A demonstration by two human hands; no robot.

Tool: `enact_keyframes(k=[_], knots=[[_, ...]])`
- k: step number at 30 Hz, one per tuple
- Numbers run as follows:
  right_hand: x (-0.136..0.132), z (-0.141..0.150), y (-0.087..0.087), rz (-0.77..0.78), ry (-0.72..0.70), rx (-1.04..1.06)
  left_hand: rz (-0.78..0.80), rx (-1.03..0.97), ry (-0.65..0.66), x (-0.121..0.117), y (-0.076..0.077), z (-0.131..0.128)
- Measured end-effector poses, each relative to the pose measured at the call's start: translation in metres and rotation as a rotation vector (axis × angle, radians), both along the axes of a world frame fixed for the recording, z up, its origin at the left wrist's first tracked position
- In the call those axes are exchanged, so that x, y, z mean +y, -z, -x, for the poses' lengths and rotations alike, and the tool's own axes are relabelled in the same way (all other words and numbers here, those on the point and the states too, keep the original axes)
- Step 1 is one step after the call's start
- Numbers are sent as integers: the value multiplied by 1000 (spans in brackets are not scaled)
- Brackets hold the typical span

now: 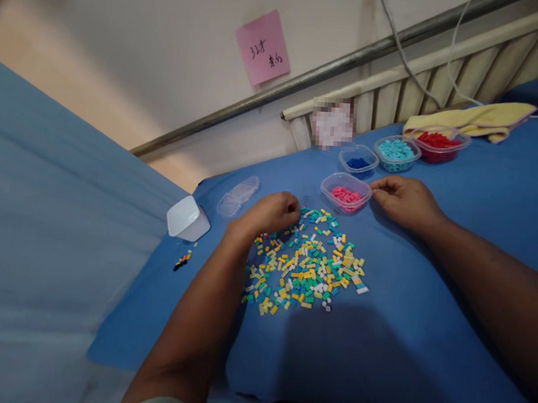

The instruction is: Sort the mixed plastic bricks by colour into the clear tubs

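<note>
A heap of small bricks (pixel 308 265) in yellow, green, teal and white lies on the blue cloth (pixel 426 306). My left hand (pixel 271 213) rests at the heap's far left edge, fingers curled in a pinch over the bricks; what it holds is hidden. My right hand (pixel 407 200) lies on the cloth right beside a clear tub of pink bricks (pixel 346 192), fingers curled together with fingertips at the tub's rim. Behind stand a tub of dark blue bricks (pixel 358 160), a tub of light blue bricks (pixel 396 153) and a tub of red bricks (pixel 438 143).
An upturned white tub (pixel 187 218) and clear lids (pixel 238 197) lie left of the heap. A few stray bricks (pixel 182 261) sit near the cloth's left edge. A folded yellow cloth (pixel 476 119), a radiator (pixel 437 84) and a pink note (pixel 263 46) are behind.
</note>
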State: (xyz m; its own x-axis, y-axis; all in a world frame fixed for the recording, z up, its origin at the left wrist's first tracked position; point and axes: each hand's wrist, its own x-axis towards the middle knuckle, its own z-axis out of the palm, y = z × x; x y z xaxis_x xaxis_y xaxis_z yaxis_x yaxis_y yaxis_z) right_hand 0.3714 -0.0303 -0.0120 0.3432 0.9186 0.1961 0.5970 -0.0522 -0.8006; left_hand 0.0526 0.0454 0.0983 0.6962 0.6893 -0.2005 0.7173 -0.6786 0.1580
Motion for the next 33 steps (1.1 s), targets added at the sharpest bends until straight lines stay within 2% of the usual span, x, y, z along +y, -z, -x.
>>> enact_keyframes(k=[2,5,10,12,14,17,20,24,27,33], knots=[[0,0,0,2,3,2,8,-109,-53,6,-6,6],[0,0,1,-9,-3,-2,-40,-137,-95,14,-4,6],[0,1,-1,-21,0,4,-131,25,50,10,13,-10],[0,1,-1,-15,-3,10,-102,55,117,7,13,-13],[-1,1,-2,-9,1,7,-68,-18,163,5,8,-11],[-1,1,-2,-14,6,-5,-123,-99,69,9,-1,-5],[0,1,-1,-26,-6,-22,-148,-5,-53,13,-2,-4],[0,1,-2,-24,0,-30,-86,147,-114,11,6,-12],[-1,2,-1,-9,0,-18,-88,240,-123,12,9,-19],[-1,2,-1,-21,-19,4,-64,294,-69,31,8,-24]])
